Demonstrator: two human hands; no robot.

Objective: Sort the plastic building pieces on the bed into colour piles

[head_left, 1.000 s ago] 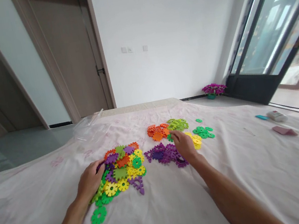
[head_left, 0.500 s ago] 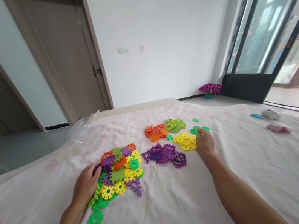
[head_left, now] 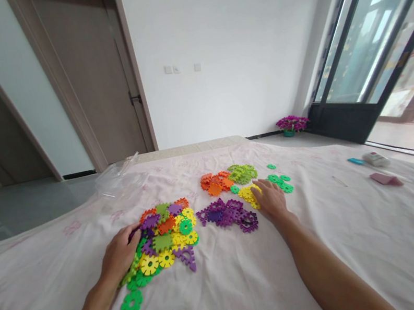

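My left hand (head_left: 122,251) rests against the left edge of a mixed pile of plastic interlocking pieces (head_left: 163,243), its thumb and fingers apart around a dark purple piece. Yellow, green, purple and orange pieces overlap in that pile. With fingers spread, my right hand (head_left: 272,197) lies over the right side of the yellow flower-shaped discs (head_left: 246,195) and hides part of them. Green discs (head_left: 280,180) lie just beyond its right side. Nearby are purple pieces (head_left: 228,214), orange pieces (head_left: 215,183) and light green pieces (head_left: 242,173), each colour grouped together.
A pale floral cloth (head_left: 237,287) covers the table. Clear plastic packaging (head_left: 118,179) sits at the far left. Toward the right are a blue item (head_left: 355,161), a white packet (head_left: 375,159) and a pink piece (head_left: 386,179). One green disc (head_left: 132,304) lies near the front.
My right hand has moved left from the green discs onto the yellow ones, and its fingers have spread. Another green disc now shows in the green group. My left hand has stayed in place.
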